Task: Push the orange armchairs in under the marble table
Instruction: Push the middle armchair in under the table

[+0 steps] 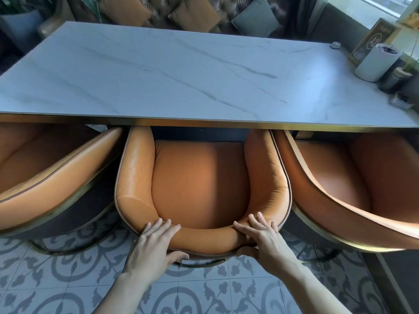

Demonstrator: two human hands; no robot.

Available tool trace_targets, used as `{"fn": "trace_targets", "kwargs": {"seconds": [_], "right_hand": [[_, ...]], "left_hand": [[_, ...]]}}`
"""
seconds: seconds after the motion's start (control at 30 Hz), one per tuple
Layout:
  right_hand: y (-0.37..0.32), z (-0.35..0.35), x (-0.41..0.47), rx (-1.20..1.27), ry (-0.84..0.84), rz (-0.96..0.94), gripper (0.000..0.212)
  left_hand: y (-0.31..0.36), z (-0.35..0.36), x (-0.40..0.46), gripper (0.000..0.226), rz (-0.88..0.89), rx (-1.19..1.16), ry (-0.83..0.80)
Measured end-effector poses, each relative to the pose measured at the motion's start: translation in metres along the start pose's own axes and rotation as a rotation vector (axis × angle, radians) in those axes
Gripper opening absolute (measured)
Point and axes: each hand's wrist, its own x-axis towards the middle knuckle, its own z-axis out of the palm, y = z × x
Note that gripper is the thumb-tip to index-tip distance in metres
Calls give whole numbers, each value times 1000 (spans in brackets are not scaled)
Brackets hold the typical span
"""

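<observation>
Three orange leather armchairs stand in a row at the near side of the white marble table (172,71). The middle armchair (199,182) faces the table, its armrest fronts reaching under the tabletop's gold edge. My left hand (154,241) grips the left part of its curved backrest, fingers over the top and thumb behind. My right hand (260,236) holds the right part of the same backrest the same way. The left armchair (52,173) and the right armchair (353,182) flank it closely, both partly under the table edge.
A white cylinder container (376,62), a framed table sign (371,39) and small dark jars (394,80) sit at the table's right end. A tufted sofa with cushions (195,12) runs behind the table. Patterned floor tiles (68,279) lie beneath me.
</observation>
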Motion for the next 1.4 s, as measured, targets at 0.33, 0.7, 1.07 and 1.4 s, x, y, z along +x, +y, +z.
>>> {"fn": "trace_targets", "kwargs": {"seconds": [0.33,0.7,1.07,1.4], "right_hand": [[7,-1,16,-5,4,2,71],[0,-12,14,24,-67,51,70],[-134,-31,1,-142,-121,278,81],[-419,-79,81,28,-15,47,78]], "left_hand": [[-2,-4,16,87,-16,-2,-10],[5,-20,8,86,-48,-79,-145],[-124,-144,-115,72,-228,-74,-68],[-293,-277,-171,74,-231,-117,85]]}}
